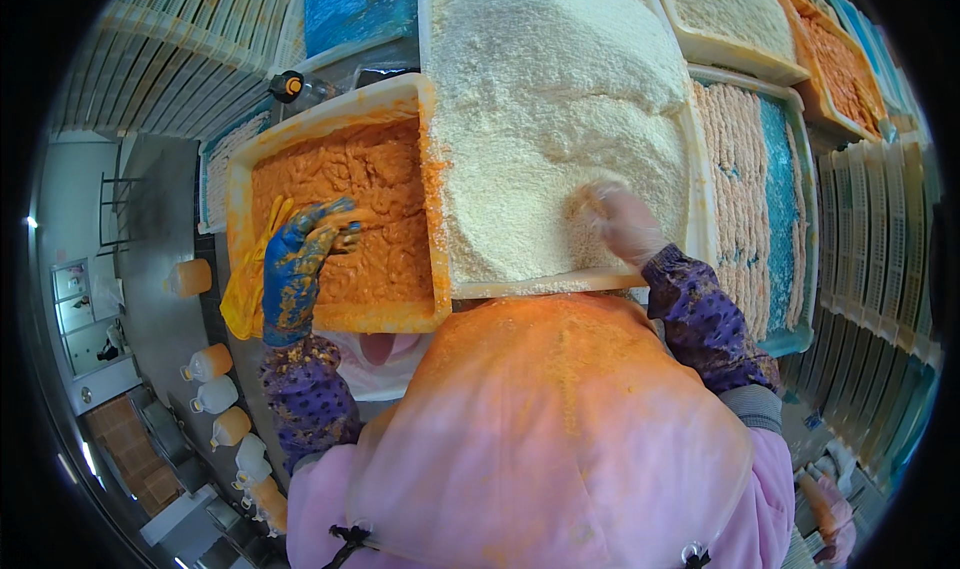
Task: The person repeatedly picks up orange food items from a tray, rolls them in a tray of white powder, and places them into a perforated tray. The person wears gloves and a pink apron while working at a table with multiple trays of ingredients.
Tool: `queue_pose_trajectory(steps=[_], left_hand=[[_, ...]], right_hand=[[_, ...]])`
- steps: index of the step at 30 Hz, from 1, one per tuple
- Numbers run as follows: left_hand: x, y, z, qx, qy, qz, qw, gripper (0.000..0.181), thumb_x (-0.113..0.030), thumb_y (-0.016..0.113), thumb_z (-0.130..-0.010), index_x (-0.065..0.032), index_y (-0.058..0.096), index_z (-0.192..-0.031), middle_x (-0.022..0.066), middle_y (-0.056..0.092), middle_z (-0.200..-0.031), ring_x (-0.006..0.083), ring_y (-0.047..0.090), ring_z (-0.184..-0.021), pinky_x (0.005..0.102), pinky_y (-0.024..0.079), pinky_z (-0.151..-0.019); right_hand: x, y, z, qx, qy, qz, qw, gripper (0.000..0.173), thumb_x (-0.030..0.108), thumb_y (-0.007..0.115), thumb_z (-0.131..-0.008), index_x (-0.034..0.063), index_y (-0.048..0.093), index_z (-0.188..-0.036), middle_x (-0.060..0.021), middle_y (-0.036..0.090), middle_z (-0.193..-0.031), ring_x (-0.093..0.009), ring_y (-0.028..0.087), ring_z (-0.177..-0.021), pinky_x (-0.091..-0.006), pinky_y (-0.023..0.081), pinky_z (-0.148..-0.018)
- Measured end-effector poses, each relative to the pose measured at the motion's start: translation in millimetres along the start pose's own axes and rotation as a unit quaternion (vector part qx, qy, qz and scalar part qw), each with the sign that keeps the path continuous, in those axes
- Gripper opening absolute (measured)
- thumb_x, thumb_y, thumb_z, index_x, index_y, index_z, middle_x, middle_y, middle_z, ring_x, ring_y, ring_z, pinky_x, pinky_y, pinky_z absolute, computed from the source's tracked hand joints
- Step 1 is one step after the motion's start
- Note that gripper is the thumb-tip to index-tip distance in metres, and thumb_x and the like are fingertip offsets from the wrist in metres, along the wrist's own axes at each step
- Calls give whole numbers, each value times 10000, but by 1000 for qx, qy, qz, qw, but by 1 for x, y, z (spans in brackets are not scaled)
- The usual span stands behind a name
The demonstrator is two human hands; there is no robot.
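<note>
My left hand point(298, 258), in a blue glove smeared with orange, is over a white bin point(390, 318) of wet orange marinated meat point(375, 149). A thin orange strip point(358, 215) shows between its curled fingers. In a clear plastic glove, my right hand point(626, 220) is down at the surface of pale breadcrumbs point(555, 119) in a larger white bin point(540, 287). Motion blurs its fingers, so whether they hold anything is unclear. A yellow glove point(246, 288) hangs over the meat bin's left rim.
On the right, a blue-green tray point(780, 209) holds rows of crumbed strips point(735, 201). Stacked trays stand left point(180, 66) and right point(870, 231). A bottle point(304, 93) is behind the meat bin. Several jugs point(210, 363) line the floor. Another person point(829, 513) is at lower right.
</note>
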State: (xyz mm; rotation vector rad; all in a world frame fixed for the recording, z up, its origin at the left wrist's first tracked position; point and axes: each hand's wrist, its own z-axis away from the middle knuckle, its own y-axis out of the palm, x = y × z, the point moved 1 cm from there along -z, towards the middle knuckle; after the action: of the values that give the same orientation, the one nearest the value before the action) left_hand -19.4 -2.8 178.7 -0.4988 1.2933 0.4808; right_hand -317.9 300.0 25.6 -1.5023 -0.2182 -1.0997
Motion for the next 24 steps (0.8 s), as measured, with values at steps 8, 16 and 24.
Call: queue_pose_trajectory(steps=[8, 16, 24], left_hand=[[9, 129, -55, 325, -69, -124, 935, 348, -216, 586, -1041, 15, 660, -1291, 134, 730, -1160, 163, 687, -979, 305, 549, -856], [86, 113, -92, 0, 149, -366, 919, 203, -113, 680, -924, -23, 744, -1094, 156, 748, -1035, 253, 721, -956, 360, 573, -826], [195, -27, -93, -29, -1, -643, 765, 310, -187, 701, -934, -1, 704, -1182, 216, 708, -1130, 392, 676, -1013, 482, 561, -828]], right_hand=[[-36, -1, 0, -83, 73, -19, 994, 306, 304, 634, -953, 0, 673, -977, -251, 644, -857, -445, 627, -854, -529, 472, -765], [-43, -1, 6, -80, 97, -23, 992, 332, 314, 694, -917, -7, 688, -1001, -240, 657, -937, -419, 640, -903, -486, 514, -806], [60, 61, -44, 62, -56, 101, 991, 308, 12, 621, -851, -61, 595, -1149, -218, 608, -1194, -356, 626, -1078, -420, 539, -977]])
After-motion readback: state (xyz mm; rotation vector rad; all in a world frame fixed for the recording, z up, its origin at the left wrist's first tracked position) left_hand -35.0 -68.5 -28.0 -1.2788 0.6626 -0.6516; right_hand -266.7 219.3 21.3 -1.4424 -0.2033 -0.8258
